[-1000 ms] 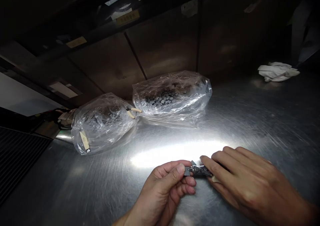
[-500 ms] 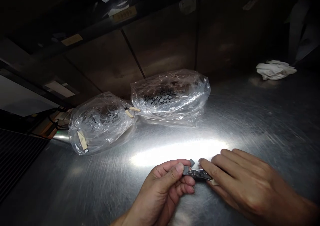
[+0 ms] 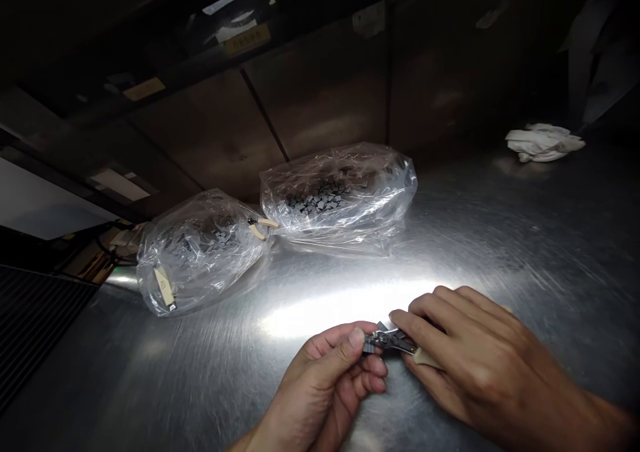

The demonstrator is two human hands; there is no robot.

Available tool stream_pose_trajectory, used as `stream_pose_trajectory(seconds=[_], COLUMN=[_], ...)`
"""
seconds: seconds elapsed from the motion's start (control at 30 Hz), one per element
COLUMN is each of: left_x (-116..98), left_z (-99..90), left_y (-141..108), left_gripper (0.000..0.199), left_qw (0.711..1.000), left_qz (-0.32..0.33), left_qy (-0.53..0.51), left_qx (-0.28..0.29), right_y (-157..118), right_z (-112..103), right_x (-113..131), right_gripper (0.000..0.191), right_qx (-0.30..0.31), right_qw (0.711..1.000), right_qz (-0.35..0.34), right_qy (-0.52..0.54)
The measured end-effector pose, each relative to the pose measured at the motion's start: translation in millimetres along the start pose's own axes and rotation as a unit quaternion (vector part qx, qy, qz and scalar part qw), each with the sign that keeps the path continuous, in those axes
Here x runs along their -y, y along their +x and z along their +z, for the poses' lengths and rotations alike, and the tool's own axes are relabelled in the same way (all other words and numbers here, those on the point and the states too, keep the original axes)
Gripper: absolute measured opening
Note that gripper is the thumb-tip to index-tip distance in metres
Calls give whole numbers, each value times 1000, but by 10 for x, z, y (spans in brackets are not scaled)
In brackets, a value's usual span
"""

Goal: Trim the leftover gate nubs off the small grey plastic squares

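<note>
Between thumb and fingers, my left hand pinches a small grey piece. The part of it that shows looks flat and ridged; my thumb covers the rest. My right hand is closed around the cream handles of a pair of nippers. Their dark metal jaws point left and meet the grey piece at my left fingertips. A grey corner sticks up just behind the jaws. Whether the jaws are closed on the piece I cannot tell.
Two clear plastic bags stand open at the back, the left bag and right bag, both holding many grey chips. Another cream-handled tool lies between them. A cream blade-like tool rests on the left bag. A white cloth lies far right.
My right hand and the nippers have moved slightly left, bringing the jaws over the grey piece. The left hand has barely moved. The whole view has shifted a little.
</note>
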State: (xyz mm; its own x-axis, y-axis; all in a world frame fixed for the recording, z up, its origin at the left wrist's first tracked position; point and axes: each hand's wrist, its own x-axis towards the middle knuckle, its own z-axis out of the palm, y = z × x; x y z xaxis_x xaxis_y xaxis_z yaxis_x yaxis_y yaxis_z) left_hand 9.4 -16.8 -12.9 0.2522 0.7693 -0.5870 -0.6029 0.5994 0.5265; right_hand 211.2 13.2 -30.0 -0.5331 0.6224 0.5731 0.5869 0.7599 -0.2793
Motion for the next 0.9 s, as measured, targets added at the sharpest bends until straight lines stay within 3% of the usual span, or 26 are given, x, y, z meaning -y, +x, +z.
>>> stream_pose_trajectory(seconds=[0.9], left_x=[8], left_z=[17], left_y=[-10], left_gripper=[27], left_qw=[1000], left_qz=[7], left_qy=[9], left_qx=[-9], right_y=[-13], right_z=[-49], right_x=[0], right_gripper=[25], right_qx=[-6], right_qw=[991], right_qz=[-77], right_qy=[-108])
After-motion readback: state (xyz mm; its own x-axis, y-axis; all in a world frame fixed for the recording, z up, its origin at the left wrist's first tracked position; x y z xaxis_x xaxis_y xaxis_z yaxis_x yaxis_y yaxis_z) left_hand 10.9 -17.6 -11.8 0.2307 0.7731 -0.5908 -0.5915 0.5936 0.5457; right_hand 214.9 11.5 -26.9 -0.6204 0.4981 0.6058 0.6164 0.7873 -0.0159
